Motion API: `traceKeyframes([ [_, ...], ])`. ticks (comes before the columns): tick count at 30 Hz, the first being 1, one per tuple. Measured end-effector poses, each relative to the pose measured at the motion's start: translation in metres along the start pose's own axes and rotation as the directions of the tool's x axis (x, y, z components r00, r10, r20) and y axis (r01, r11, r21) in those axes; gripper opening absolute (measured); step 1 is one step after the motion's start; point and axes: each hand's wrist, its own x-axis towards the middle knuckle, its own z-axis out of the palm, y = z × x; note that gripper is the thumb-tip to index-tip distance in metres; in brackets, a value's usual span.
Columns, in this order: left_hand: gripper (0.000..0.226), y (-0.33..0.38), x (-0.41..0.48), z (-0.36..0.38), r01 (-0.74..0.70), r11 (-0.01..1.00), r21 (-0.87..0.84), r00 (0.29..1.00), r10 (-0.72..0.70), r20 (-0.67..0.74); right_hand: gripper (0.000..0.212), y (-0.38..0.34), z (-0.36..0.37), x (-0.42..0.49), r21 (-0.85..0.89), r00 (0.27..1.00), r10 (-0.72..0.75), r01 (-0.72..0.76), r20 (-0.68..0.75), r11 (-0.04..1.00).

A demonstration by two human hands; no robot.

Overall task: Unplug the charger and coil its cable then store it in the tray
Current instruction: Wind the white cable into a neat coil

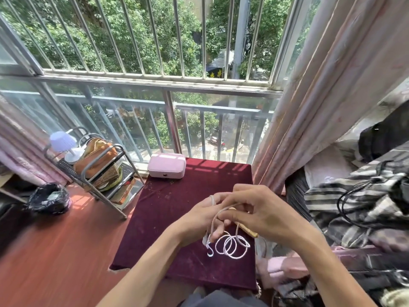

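A thin white charger cable [232, 245] hangs in several loops below my hands, over the dark red cloth of the small table [177, 218]. My left hand [203, 214] grips the cable, with one strand wrapped over its fingers. My right hand [259, 210] pinches the cable just beside the left hand. A white plug end [207, 241] dangles under the left hand. A wooden object [246, 229], perhaps the tray's edge, shows under my right hand; most of it is hidden.
A pink case [166, 165] sits at the table's far edge. To the left stand a metal rack [99, 171] with bags and a small lamp [63, 144], and a black-lined bin [49, 198]. Curtains [321, 107] and a cluttered bed with black cords [365, 207] are at right.
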Motion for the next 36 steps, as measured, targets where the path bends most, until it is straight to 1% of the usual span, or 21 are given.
traceKeyframes([
  [1, 0.021, 0.0, -0.002, 0.002, 0.003, 0.999, -0.041, 0.998, -0.001, 0.066, 0.016, 0.004, -0.003, 0.002, 0.025, 1.0, 0.008, -0.008, -0.028, 1.0],
  [3, 0.051, 0.0, -0.004, 0.005, 0.038, 0.993, -0.109, 0.98, -0.016, 0.197, 0.018, 0.011, -0.007, 0.006, 0.123, 0.997, 0.021, -0.012, -0.073, 0.992],
  [4, 0.064, 0.0, -0.003, 0.007, 0.071, 0.987, -0.145, 0.966, -0.032, 0.257, 0.02, 0.015, -0.007, 0.009, 0.215, 0.995, 0.045, -0.025, -0.084, 0.976],
  [6, 0.08, 0.0, -0.002, 0.009, 0.133, 0.951, -0.279, 0.943, -0.034, 0.331, 0.025, 0.019, -0.008, 0.013, 0.46, 0.989, 0.122, -0.069, -0.087, 0.885],
  [7, 0.082, 0.001, -0.001, 0.01, 0.147, 0.925, -0.35, 0.937, -0.016, 0.35, 0.025, 0.021, -0.006, 0.014, 0.506, 0.985, 0.146, -0.08, -0.093, 0.859],
  [9, 0.08, 0.004, -0.002, 0.013, 0.147, 0.885, -0.442, 0.922, 0.038, 0.385, 0.019, 0.027, -0.002, 0.018, 0.449, 0.981, 0.142, -0.071, -0.128, 0.891],
  [11, 0.073, 0.007, -0.006, 0.015, 0.127, 0.876, -0.466, 0.905, 0.09, 0.415, 0.01, 0.033, 0.004, 0.019, 0.466, 0.981, 0.141, -0.064, -0.133, 0.883],
  [13, 0.063, 0.011, -0.01, 0.016, 0.108, 0.888, -0.447, 0.906, 0.097, 0.411, 0.009, 0.035, 0.007, 0.018, 0.523, 0.977, 0.141, -0.039, -0.158, 0.851],
  [15, 0.05, 0.012, -0.014, 0.02, 0.08, 0.907, -0.414, 0.914, 0.098, 0.394, 0.008, 0.036, 0.011, 0.016, 0.604, 0.969, 0.173, -0.033, -0.175, 0.796],
  [17, 0.034, 0.011, -0.017, 0.027, 0.008, 0.924, -0.382, 0.913, 0.15, 0.38, 0.007, 0.038, 0.017, 0.014, 0.676, 0.956, 0.221, -0.033, -0.195, 0.736],
  [18, 0.029, 0.011, -0.018, 0.031, -0.028, 0.92, -0.391, 0.906, 0.188, 0.38, 0.008, 0.041, 0.022, 0.011, 0.686, 0.953, 0.232, -0.036, -0.197, 0.727],
  [20, 0.031, 0.012, -0.018, 0.038, -0.064, 0.897, -0.437, 0.889, 0.25, 0.383, 0.01, 0.045, 0.032, 0.006, 0.711, 0.951, 0.251, -0.051, -0.179, 0.701],
  [21, 0.035, 0.013, -0.017, 0.04, -0.089, 0.886, -0.455, 0.885, 0.28, 0.372, 0.009, 0.044, 0.037, 0.004, 0.754, 0.947, 0.284, -0.074, -0.153, 0.652],
  [22, 0.038, 0.014, -0.016, 0.041, -0.129, 0.88, -0.457, 0.888, 0.308, 0.342, 0.012, 0.044, 0.043, 0.002, 0.806, 0.937, 0.324, -0.092, -0.129, 0.585],
  [23, 0.041, 0.014, -0.014, 0.04, -0.171, 0.878, -0.447, 0.899, 0.324, 0.293, 0.02, 0.042, 0.049, 0.002, 0.832, 0.923, 0.368, -0.116, -0.112, 0.543],
  [24, 0.044, 0.014, -0.012, 0.04, -0.202, 0.877, -0.435, 0.914, 0.329, 0.238, 0.021, 0.043, 0.056, 0.002, 0.821, 0.907, 0.4, -0.13, -0.128, 0.557],
  [25, 0.048, 0.013, -0.009, 0.038, -0.216, 0.877, -0.43, 0.928, 0.321, 0.19, 0.02, 0.045, 0.063, 0.002, 0.781, 0.893, 0.419, -0.143, -0.162, 0.607],
  [27, 0.055, 0.012, -0.003, 0.032, -0.222, 0.868, -0.444, 0.949, 0.297, 0.105, 0.017, 0.049, 0.077, 0.0, 0.728, 0.889, 0.417, -0.158, -0.19, 0.667],
  [29, 0.056, 0.013, 0.002, 0.023, -0.245, 0.849, -0.468, 0.957, 0.291, 0.025, 0.025, 0.049, 0.087, -0.003, 0.693, 0.891, 0.41, -0.171, -0.194, 0.7],
  [32, 0.048, 0.018, 0.01, 0.007, -0.276, 0.833, -0.479, 0.957, 0.283, -0.06, 0.028, 0.042, 0.096, -0.013, 0.565, 0.916, 0.365, -0.216, -0.164, 0.796],
  [36, 0.045, 0.019, 0.012, -0.012, -0.236, 0.903, -0.358, 0.97, 0.199, -0.138, 0.023, 0.036, 0.097, -0.021, 0.387, 0.938, 0.334, -0.274, -0.095, 0.881],
])
